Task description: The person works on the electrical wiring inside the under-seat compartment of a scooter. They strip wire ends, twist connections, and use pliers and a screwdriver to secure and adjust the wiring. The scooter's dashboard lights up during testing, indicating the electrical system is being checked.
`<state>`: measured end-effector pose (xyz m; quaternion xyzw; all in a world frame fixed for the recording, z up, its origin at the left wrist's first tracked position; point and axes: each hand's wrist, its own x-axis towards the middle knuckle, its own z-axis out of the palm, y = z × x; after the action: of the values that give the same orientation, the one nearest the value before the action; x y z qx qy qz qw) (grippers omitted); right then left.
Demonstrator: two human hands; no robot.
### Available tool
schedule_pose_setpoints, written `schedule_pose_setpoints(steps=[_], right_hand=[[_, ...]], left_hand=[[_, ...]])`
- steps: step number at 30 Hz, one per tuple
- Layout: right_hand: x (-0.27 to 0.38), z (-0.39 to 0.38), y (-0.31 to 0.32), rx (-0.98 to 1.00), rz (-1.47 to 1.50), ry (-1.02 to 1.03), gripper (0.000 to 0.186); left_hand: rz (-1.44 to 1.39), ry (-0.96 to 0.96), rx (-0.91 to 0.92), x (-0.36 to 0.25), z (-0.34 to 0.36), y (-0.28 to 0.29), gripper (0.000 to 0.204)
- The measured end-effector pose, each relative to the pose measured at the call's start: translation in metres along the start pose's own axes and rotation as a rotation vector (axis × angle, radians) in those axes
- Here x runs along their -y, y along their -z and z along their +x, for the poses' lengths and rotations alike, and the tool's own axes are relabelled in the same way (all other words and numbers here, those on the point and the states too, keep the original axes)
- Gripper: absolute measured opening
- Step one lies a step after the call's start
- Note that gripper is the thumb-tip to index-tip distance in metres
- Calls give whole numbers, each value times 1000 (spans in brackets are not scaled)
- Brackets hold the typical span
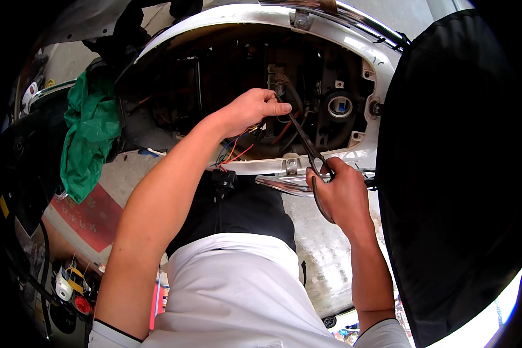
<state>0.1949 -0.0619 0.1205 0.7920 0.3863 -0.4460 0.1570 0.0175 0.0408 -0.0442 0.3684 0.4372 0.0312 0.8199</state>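
Metal pliers (312,152) are being clamped in the right hand (343,191) across the white rim (383,78), angled toward eleven o'clock, presumably so their tips reach the left hand (250,110). Its thumb and finger are being pressed together; whatever is pinched cannot be told.

Light is bright and pale, glaring off chrome bar (285,185) and concrete floor (326,255), lower right blown white, cavity (226,66) in deep shadow, black cover (452,174) nearly detailless, pliers (311,150) fairly sharp, edges fisheye-bowed, fading to black.
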Motion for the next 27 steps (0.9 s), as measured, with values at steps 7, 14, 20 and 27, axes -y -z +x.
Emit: schedule_pose_setpoints(steps=[7,14,20,27], right_hand=[[11,-1,-1,14,39,-52,49],[12,-1,-2,6,11,-71,50],[6,2,-11,-69,-10,-33,49],[-1,-4,-1,-328,158,28,39]], left_hand=[[-180,-30,-20,18,7,-1,25],[-101,-21,-6,14,7,1,24],[-79,4,-49,8,3,-4,32],[11,-67,-63,17,-9,14,17]])
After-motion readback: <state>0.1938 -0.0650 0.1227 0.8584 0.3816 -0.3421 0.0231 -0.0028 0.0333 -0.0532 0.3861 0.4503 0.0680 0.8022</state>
